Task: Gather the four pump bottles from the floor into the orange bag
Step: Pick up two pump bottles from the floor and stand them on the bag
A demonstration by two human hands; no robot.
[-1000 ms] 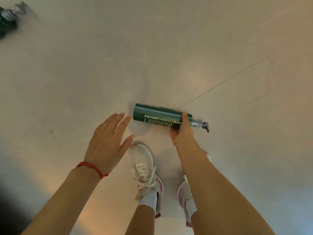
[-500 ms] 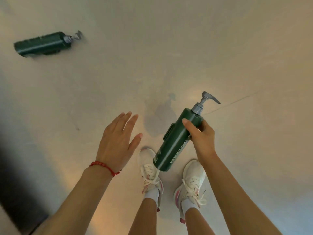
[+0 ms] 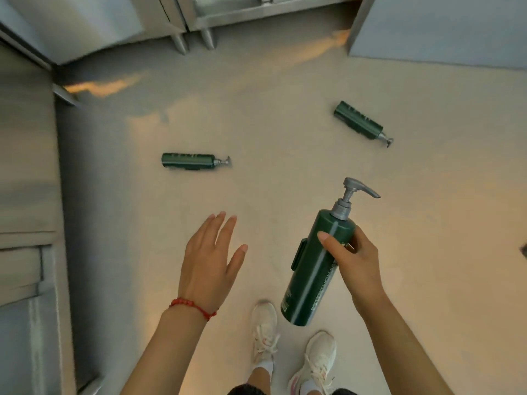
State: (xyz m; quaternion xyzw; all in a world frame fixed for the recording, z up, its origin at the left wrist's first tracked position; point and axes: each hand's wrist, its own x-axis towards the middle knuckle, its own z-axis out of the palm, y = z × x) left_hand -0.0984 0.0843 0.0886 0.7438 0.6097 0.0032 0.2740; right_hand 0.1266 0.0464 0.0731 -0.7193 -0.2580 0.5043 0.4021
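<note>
My right hand (image 3: 355,262) grips a dark green pump bottle (image 3: 313,269) around its upper body, holding it off the floor with the grey pump pointing up and away. My left hand (image 3: 211,259) hovers beside it, palm down, fingers spread, holding nothing. A second green pump bottle (image 3: 189,161) lies on its side on the floor ahead to the left. A third (image 3: 360,122) lies on its side farther off to the right. No orange bag is in view.
Steel cabinets on legs (image 3: 196,21) stand along the far wall, and a grey unit (image 3: 25,195) runs down the left side. A grey panel (image 3: 439,29) fills the top right. My white shoes (image 3: 265,329) are below the hands.
My right hand has lifted the bottle from the floor and turned it upright. The view has risen and tilted up, bringing two other bottles and the cabinets into sight.
</note>
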